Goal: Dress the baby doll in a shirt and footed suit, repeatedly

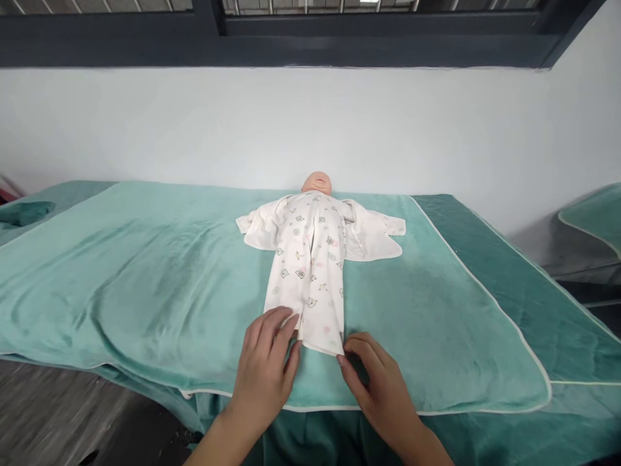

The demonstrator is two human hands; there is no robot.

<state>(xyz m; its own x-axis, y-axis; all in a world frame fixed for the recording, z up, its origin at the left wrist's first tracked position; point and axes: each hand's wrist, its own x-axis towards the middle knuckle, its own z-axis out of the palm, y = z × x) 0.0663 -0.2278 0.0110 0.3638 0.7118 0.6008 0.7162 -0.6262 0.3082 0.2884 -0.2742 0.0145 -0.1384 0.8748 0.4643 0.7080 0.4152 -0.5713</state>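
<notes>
A baby doll (317,183) lies on its back on a green towel (145,272), its head toward the wall. It wears a white printed sleepsuit (310,259) with the sleeves spread out to both sides. My left hand (266,369) rests flat by the left leg end of the sleepsuit, fingers stretched and touching the hem. On the other side, my right hand (381,382) sits at the right leg end, its fingers curled with the tips against the cloth's lower corner. Whether the right hand pinches the fabric does not show.
The towel covers a table draped in darker green cloth (533,285), set against a white wall. A dark green folded cloth (26,212) lies at the far left. Another green-covered surface (596,213) shows at the right edge. Dark floor lies at the lower left.
</notes>
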